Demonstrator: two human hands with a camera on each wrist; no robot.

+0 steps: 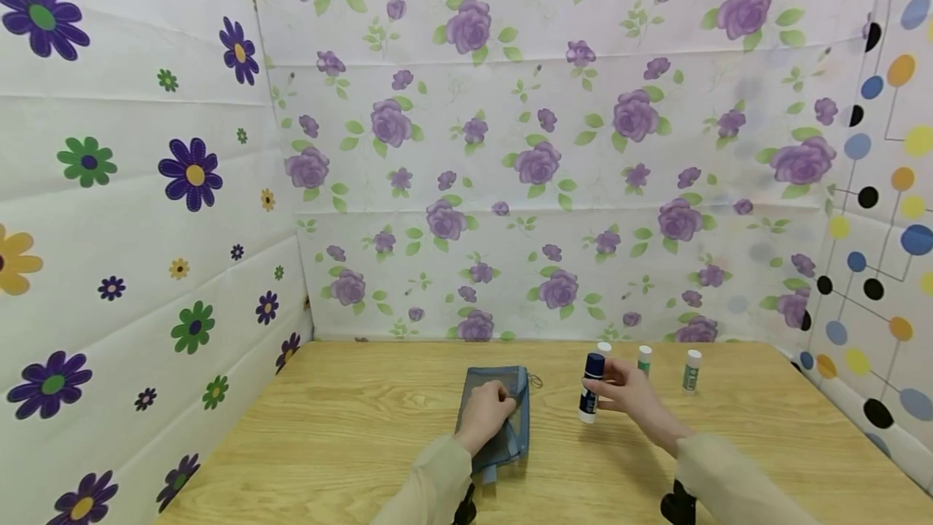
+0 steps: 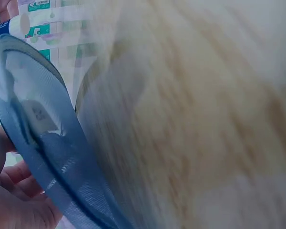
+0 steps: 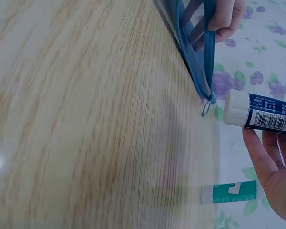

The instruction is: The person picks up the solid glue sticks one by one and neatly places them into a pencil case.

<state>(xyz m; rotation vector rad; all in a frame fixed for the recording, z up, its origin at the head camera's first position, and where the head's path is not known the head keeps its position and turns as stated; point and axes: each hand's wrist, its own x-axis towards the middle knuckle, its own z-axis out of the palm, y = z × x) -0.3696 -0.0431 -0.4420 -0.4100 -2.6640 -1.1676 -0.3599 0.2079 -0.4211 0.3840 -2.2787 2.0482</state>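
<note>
The blue stick (image 1: 587, 404) sits at the fingertips of the right hand (image 1: 636, 392), on that hand's left side, between it and the pouch (image 1: 504, 437) and apart from the pouch. Its long axis is close to vertical, with the dark cap uppermost, leaning a little to the right, and the white end pointing down at the table (image 1: 350, 428). The right wrist view shows a barcode on its label. The right hand grasps it between thumb and fingers, reaching in from the right; the palm does not close round it.

The pouch, of blue mesh, lies beneath and around the left hand (image 1: 487, 410). Its long axis runs away from the person, the far end slightly to the right; a thin loop (image 1: 536, 381) hangs at its far right corner, and a short tab (image 1: 489, 474) sticks out at the near end. The left hand grips the pouch by its edge, fingers bent, some of them visible through the mesh in the right wrist view.

Three green-labelled sticks (image 1: 692, 371) stand upright in a row beyond the blue stick, two of them partly hidden by the right hand.
</note>
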